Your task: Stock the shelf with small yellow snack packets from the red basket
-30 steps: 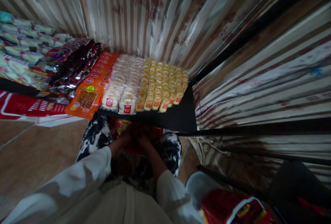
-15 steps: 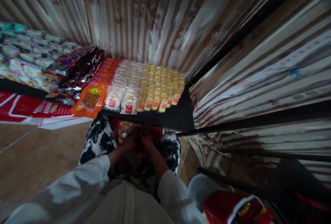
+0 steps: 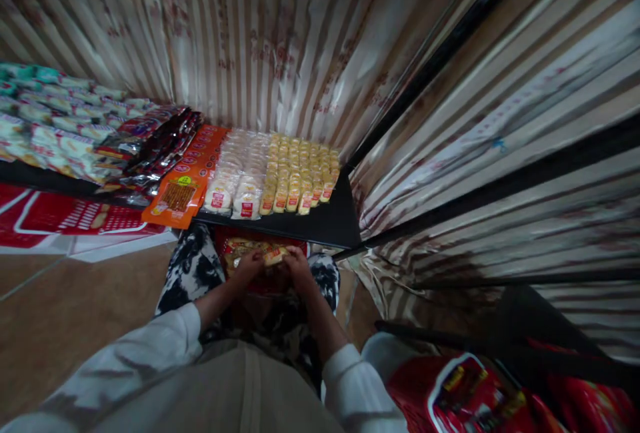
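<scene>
Between my two hands is a small yellow snack packet [image 3: 275, 256], its wrapper like those in the yellow rows on the shelf. My left hand [image 3: 249, 264] pinches the packet's left end, and my right hand [image 3: 298, 263] pinches its right end. Below them, between my knees, sits a red basket [image 3: 305, 244] with more yellow packets in it, partly hidden by the hands and the shelf edge. Just above stands the black shelf [image 3: 320, 228], where yellow packets [image 3: 300, 176] lie in tight overlapping rows beside white round cracker packs [image 3: 240, 173].
Orange pretzel bags [image 3: 185, 183], dark shiny packets [image 3: 155, 146] and white packets [image 3: 65, 126] fill the shelf leftward. Under it is a red basket [image 3: 75, 216]. Black frame bars [image 3: 440, 200] cross a striped curtain [image 3: 285, 40]. At lower right stands a red basket of packets [image 3: 450, 386].
My hands have come up out of the red basket, moved slightly apart, and now hold a yellow packet between them. The view has shifted a little.
</scene>
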{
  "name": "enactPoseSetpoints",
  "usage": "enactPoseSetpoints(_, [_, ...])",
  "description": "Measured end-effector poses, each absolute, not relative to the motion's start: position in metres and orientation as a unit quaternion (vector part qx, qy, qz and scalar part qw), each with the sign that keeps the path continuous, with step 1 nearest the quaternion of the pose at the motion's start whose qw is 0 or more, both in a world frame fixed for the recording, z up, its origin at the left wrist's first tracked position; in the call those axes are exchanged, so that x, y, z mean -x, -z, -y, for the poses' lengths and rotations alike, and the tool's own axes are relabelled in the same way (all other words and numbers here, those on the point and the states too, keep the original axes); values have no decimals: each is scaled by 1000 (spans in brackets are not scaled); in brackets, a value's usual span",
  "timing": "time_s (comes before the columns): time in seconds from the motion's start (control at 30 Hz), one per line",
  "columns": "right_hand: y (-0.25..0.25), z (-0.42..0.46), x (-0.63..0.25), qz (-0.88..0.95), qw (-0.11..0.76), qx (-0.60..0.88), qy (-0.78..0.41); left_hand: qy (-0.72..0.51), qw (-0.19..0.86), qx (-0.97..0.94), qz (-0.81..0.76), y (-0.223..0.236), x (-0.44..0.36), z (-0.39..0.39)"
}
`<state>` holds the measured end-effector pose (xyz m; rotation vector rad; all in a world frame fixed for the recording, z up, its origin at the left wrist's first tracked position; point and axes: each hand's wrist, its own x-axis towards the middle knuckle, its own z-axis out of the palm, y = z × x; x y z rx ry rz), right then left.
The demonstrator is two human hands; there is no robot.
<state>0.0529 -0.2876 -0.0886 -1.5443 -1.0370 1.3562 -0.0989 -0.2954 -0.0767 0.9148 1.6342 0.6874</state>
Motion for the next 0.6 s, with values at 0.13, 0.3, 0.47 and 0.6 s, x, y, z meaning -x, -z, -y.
enactPoseSetpoints(0.13, [65,290,-57,369,415,607,-569,-317,613,-327,-646,56,91,298])
enactPoseSetpoints(0.3, [36,292,-56,347,457,581,-577,-389,631,-319,-590,32,88,302])
enactPoseSetpoints(0.47, [30,301,-56,279,513,551,-596,-423,609,-315,-593,21,85,303])
enactPoseSetpoints(0.6, [31,308,-63,241,541,572,-568,-445,600,-317,-585,14,77,295])
